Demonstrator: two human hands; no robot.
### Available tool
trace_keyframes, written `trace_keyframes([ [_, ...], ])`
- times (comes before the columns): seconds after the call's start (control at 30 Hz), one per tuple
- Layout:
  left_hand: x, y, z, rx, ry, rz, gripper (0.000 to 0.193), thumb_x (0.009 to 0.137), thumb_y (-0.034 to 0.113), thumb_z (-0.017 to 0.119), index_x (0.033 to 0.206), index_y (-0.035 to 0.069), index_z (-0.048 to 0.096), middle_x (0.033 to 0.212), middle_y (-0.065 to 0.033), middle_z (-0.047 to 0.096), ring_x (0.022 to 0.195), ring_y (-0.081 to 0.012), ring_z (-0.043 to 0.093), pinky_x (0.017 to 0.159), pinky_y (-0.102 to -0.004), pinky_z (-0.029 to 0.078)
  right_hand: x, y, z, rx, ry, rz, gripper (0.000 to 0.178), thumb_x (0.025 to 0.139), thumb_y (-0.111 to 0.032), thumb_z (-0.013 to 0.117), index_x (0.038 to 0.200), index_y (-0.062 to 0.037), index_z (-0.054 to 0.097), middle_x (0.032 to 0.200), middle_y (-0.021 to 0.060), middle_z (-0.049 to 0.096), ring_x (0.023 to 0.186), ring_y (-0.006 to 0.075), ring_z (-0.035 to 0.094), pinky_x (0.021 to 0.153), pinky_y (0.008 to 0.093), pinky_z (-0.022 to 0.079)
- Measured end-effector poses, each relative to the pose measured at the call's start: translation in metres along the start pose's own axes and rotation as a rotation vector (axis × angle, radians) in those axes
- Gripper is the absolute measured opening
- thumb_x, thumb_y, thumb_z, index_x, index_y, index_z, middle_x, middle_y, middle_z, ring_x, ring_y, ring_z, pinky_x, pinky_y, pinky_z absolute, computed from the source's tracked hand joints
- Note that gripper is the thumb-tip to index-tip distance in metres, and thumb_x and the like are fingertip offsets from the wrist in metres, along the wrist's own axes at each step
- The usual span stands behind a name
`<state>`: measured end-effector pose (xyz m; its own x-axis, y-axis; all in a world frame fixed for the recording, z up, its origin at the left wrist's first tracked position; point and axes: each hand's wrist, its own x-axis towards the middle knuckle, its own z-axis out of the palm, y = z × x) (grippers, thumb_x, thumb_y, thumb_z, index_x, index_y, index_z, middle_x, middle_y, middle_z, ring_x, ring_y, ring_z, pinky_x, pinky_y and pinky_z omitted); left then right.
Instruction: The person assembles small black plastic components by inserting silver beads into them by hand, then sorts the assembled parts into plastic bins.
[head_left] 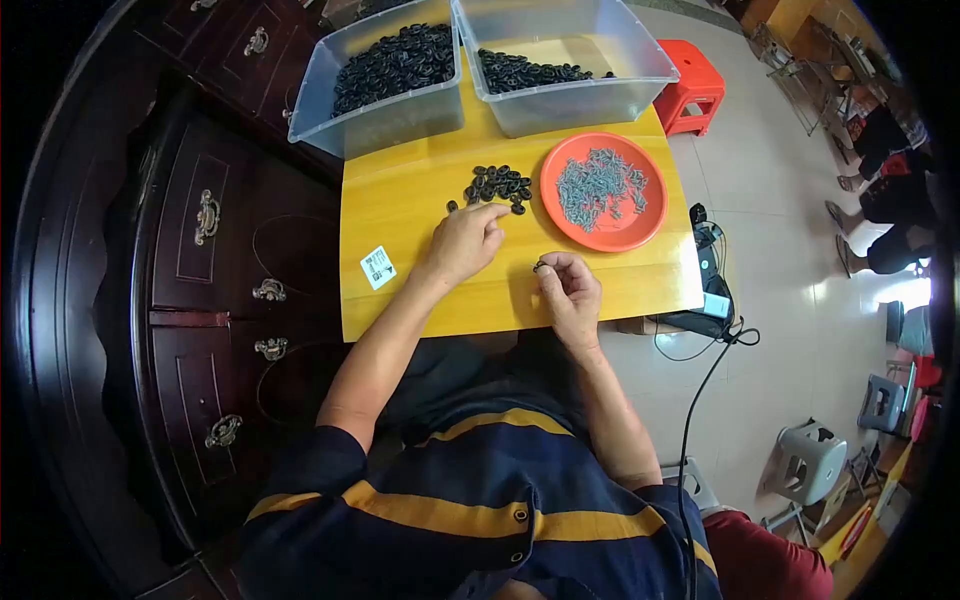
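R hand (573, 302) pinching blk pc (539, 268); L hand (463, 243) @pile (497, 184).

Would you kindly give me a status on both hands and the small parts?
Left hand beside loose black rings, contact unclear. Right hand pinching small dark piece. Small grey parts in red plate. Nothing seen blocking either hand.

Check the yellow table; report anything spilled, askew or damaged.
The white label sits askew near the left edge of the yellow table, not square to it. Nothing else stands out: grey pieces lie within the red plate, and black rings lie by the left hand.
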<state>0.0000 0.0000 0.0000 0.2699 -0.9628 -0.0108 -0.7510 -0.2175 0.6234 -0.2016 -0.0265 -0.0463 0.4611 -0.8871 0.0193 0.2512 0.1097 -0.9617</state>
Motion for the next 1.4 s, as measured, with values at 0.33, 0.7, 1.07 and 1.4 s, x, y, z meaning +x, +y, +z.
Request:
trace_keyframes([
  [0.33, 0.01, 0.003, 0.022, 0.085, 0.271, 0.221, 0.018, 0.087, 0.017, 0.064, 0.102, 0.01, 0.07, 0.091, -0.0102, 0.064, 0.083, -0.0333, 0.065, 0.071, -0.0446, 0.053, 0.001, 0.003, 0.001, -0.045, -0.004, -0.012, 0.011, 0.094, -0.002, 0.063, 0.105, 0.001, 0.063, 0.089, -0.0007, 0.064, 0.077, 0.0048, 0.058, 0.068, 0.0225, 0.051],
  [0.7, -0.028, 0.004, 0.034, -0.407, 0.193, 0.11, 0.01, 0.095, 0.011, 0.059, 0.098, 0.004, 0.065, 0.082, -0.0038, 0.063, 0.067, -0.0129, 0.063, 0.059, -0.0282, 0.051, 0.001, 0.0, -0.001, -0.033, 0.002, 0.018, 0.012, 0.095, -0.003, 0.062, 0.107, 0.001, 0.061, 0.093, 0.0013, 0.063, 0.079, 0.0063, 0.059, 0.071, 0.023, 0.053],
  [1.07, -0.046, 0.026, 0.04, -1.007, 0.093, -0.235, 0.019, 0.099, 0.013, 0.054, 0.115, 0.006, 0.063, 0.083, 0.0019, 0.059, 0.063, -0.0043, 0.054, 0.058, -0.0206, 0.05, 0.002, 0.002, 0.0, -0.013, 0.018, -0.014, 0.011, 0.095, -0.002, 0.062, 0.106, 0.0005, 0.062, 0.091, 0.0006, 0.063, 0.078, 0.0059, 0.058, 0.07, 0.0217, 0.051],
  [1.4, -0.052, 0.029, 0.04, -1.004, 0.082, -0.195, 0.024, 0.097, 0.012, 0.058, 0.121, 0.008, 0.062, 0.087, 0.0032, 0.061, 0.066, -0.0031, 0.055, 0.059, -0.0191, 0.048, 0.003, -0.004, -0.001, 0.047, 0.031, 0.009, 0.01, 0.094, -0.001, 0.062, 0.103, 0.0003, 0.063, 0.091, -0.0014, 0.064, 0.079, 0.0045, 0.059, 0.071, 0.0213, 0.049],
])
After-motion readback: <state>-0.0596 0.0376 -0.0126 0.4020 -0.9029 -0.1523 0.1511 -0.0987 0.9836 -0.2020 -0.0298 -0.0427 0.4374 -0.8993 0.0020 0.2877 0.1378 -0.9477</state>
